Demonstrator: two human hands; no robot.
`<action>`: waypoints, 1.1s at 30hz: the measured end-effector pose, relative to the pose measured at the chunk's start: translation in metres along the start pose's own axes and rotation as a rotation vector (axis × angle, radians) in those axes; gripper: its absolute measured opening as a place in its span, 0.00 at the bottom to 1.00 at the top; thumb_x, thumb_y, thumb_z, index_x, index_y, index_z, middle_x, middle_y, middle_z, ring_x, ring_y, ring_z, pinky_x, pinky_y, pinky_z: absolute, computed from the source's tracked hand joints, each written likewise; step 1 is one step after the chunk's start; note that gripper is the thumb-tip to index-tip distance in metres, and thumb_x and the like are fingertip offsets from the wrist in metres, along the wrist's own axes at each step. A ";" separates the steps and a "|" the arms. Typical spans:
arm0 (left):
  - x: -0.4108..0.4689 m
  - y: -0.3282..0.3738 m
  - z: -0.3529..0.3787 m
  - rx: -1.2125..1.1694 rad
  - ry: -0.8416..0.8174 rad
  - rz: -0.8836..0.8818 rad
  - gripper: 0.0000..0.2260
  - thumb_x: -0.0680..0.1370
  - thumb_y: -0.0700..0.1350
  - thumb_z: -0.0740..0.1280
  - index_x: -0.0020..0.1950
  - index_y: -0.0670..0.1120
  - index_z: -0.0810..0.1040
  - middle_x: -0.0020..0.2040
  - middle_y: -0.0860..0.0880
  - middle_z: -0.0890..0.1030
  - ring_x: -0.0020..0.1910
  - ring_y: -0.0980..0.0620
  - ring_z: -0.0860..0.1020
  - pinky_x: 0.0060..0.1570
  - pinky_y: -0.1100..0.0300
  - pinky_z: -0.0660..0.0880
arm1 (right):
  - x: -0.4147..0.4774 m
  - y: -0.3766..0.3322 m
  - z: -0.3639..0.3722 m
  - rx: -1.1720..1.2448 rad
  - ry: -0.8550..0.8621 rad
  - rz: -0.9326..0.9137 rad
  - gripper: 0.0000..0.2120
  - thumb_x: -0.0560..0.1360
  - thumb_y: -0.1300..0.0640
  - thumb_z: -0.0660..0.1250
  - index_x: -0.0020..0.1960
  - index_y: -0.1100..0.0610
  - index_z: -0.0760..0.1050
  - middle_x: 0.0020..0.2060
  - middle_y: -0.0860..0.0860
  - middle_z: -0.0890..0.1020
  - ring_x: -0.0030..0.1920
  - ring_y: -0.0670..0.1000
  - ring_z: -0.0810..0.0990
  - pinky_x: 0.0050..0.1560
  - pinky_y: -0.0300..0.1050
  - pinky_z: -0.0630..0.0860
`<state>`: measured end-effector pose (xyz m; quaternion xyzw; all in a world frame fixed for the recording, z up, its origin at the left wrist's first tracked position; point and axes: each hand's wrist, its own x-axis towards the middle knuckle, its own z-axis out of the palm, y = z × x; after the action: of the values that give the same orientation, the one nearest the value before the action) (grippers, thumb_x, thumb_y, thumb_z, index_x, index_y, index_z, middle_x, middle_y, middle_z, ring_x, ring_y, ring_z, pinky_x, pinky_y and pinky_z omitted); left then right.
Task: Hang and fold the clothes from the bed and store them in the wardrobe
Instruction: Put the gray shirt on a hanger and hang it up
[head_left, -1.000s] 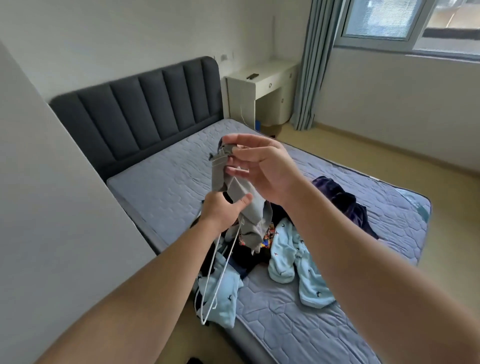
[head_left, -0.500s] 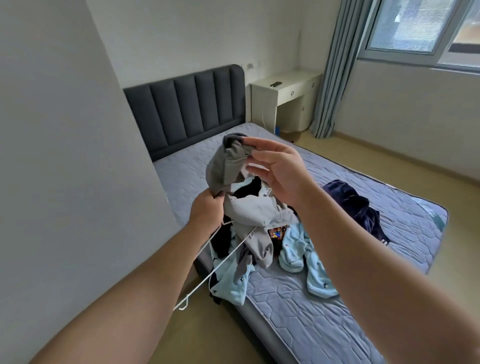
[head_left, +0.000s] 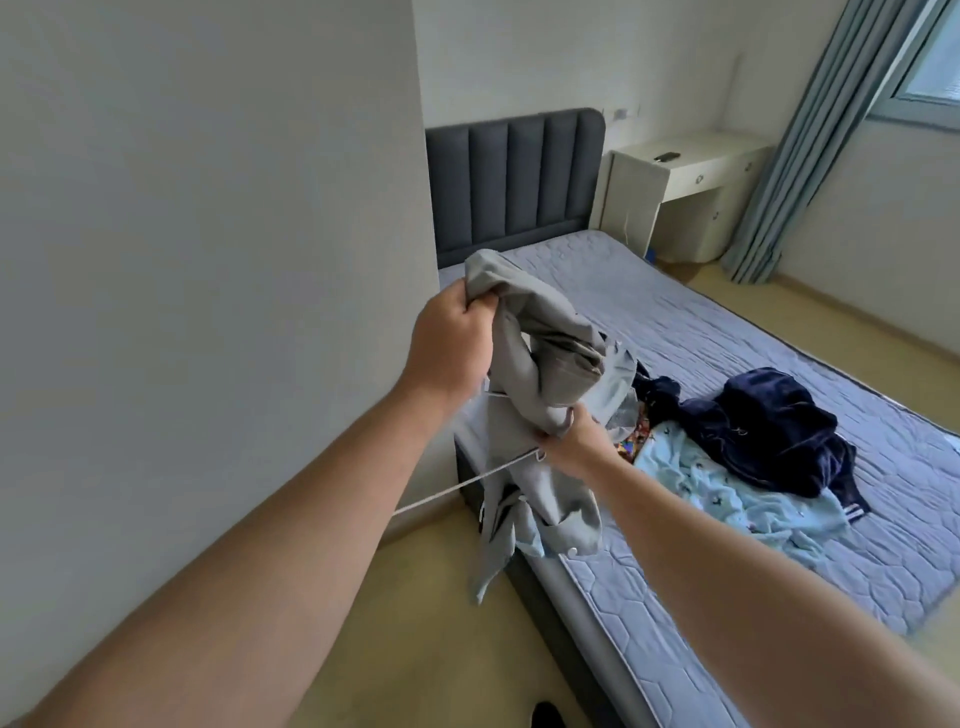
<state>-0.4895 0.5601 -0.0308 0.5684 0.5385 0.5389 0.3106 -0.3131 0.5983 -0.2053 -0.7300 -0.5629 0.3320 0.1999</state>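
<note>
Head: crumpled grey garment (head_left: 540, 358), top in L hand (head_left: 452, 348) fist, lower fold in R hand (head_left: 574, 446) pinch.

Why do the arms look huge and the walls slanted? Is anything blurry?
Head view: the wide-angle lens stretches the forearms and tilts the wall; soft daylight from the window, no harsh glare; the grey garment looks slightly smeared.

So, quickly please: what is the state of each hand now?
Left hand: closed, grips the grey garment.
Right hand: closed, holds the same garment lower down.
</note>
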 end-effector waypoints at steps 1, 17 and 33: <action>-0.004 0.001 -0.008 -0.013 0.012 0.000 0.12 0.76 0.51 0.60 0.32 0.52 0.71 0.25 0.58 0.72 0.30 0.54 0.68 0.34 0.56 0.64 | -0.003 -0.004 0.005 -0.002 0.023 -0.024 0.22 0.74 0.48 0.69 0.64 0.51 0.68 0.55 0.55 0.80 0.46 0.55 0.78 0.40 0.44 0.70; -0.039 -0.057 -0.128 0.412 0.188 0.030 0.09 0.75 0.49 0.72 0.42 0.44 0.80 0.36 0.50 0.81 0.37 0.48 0.78 0.38 0.55 0.73 | -0.059 -0.091 -0.008 -0.339 -0.008 -0.083 0.14 0.80 0.68 0.56 0.58 0.66 0.79 0.51 0.59 0.82 0.52 0.60 0.81 0.45 0.49 0.78; -0.068 -0.097 -0.191 0.374 0.272 -0.173 0.05 0.79 0.46 0.67 0.54 0.53 0.80 0.34 0.53 0.76 0.33 0.57 0.75 0.37 0.64 0.71 | -0.042 -0.129 -0.018 0.025 0.110 -0.059 0.08 0.79 0.64 0.59 0.44 0.60 0.75 0.44 0.57 0.77 0.50 0.63 0.82 0.48 0.58 0.80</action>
<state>-0.6863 0.4745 -0.0968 0.4899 0.7124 0.4730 0.1695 -0.3953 0.5970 -0.0961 -0.7277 -0.5681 0.2925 0.2492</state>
